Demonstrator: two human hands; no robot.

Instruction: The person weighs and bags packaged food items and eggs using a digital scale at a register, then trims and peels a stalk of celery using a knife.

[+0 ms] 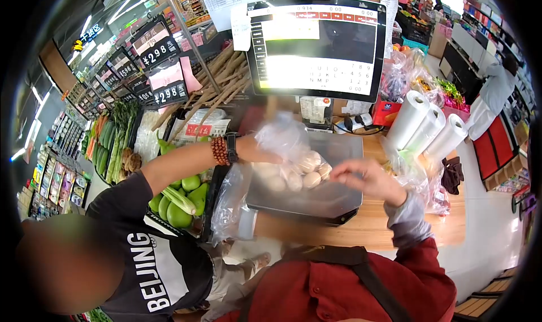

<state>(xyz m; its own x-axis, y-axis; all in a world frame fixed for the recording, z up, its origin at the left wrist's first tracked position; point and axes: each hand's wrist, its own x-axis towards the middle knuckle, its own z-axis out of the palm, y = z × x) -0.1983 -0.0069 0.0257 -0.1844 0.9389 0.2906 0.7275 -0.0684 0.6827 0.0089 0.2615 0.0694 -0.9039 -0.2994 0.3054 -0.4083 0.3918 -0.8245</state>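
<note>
A clear plastic bag (285, 136) of pale, round items (309, 163) rests on the grey scale plate (305, 202); whether they are eggs or mushrooms I cannot tell. Just right of the bag is my right hand (367, 178), its fingers loosely bent and apart, holding nothing that I can make out. My left hand does not show. Another person's hand (254, 150), with a beaded bracelet and a dark watch, reaches in from the left and touches the bag. Behind the scale stands a lit screen (316, 51).
The other person, in a black shirt (169, 265), stands close on the left. Green vegetables (179, 216) fill a crate beside the scale. Plastic bag rolls (407, 119) stand on the wooden counter (372, 223) at right. Price signs (155, 48) hang at upper left.
</note>
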